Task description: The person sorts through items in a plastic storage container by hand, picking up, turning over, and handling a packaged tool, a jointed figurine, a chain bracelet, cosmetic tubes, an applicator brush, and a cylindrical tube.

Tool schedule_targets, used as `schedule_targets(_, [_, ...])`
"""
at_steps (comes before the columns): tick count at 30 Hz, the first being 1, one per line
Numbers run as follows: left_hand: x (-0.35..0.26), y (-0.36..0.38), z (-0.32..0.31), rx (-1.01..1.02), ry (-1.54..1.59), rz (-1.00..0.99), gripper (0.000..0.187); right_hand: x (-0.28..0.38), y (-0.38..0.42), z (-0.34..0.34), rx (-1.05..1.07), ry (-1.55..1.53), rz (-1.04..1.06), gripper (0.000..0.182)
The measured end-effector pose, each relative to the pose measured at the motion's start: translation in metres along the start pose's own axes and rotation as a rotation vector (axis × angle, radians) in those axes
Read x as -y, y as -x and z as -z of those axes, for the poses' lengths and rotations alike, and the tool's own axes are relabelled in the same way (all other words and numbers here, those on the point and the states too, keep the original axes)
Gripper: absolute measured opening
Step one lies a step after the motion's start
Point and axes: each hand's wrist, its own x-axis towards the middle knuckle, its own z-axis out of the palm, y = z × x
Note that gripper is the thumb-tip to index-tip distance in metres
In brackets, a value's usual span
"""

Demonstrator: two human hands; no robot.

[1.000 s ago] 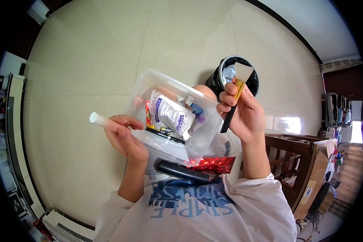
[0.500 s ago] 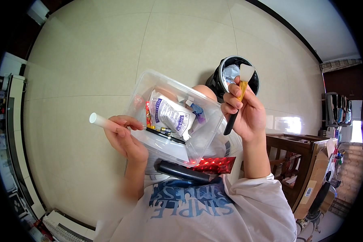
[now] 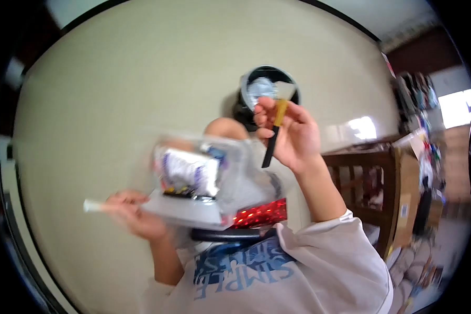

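Note:
My right hand grips a scraper by its yellow-and-black handle, with the pale, wide blade pointing up and overlapping the bin. On the left, my blurred left hand is closed around a white tube that sticks out to the left. Its fingertips are right at the rim of a clear plastic box on my lap. Inside the box lie a white packet with purple print, a blue item and small dark items, smeared by motion.
A black-lined bin with crumpled plastic stands on the tiled floor ahead. By my waist lie a shiny red item and a black cylinder. To the right are wooden furniture and a cardboard box.
The view has swung, shifting the bin and box leftward. My left hand with the tube sits lower and farther left. My right hand still holds the scraper, its handle now more upright.

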Motion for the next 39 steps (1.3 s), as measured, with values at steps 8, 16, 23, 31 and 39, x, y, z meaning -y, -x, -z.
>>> schedule_targets(8, [0.028, -0.012, 0.032, -0.009, 0.127, 0.095, 0.031, 0.119, 0.105, 0.044, -0.647, 0.484, 0.566, 0.022])
schedule_targets(16, [0.044, -0.02, 0.028, 0.147, 0.118, 0.018, 0.024, 0.253, 0.277, 0.115, -1.49, 1.651, 0.954, 0.026])
schedule_targets(23, [0.053, -0.018, 0.038, 0.215, 0.074, -0.047, 0.021, 0.323, 0.326, 0.145, -1.694, 2.413, 0.5, 0.025])
schedule_targets(31, [0.016, -0.003, 0.018, 0.176, -0.071, -0.014, 0.019, 0.348, 0.311, 0.166, -1.712, 2.466, 0.887, 0.025])
schedule_targets(39, [-0.004, -0.01, 0.005, 0.43, -0.124, 0.183, 0.016, 0.182, 0.106, 0.059, -0.233, 2.688, 0.982, 0.033])
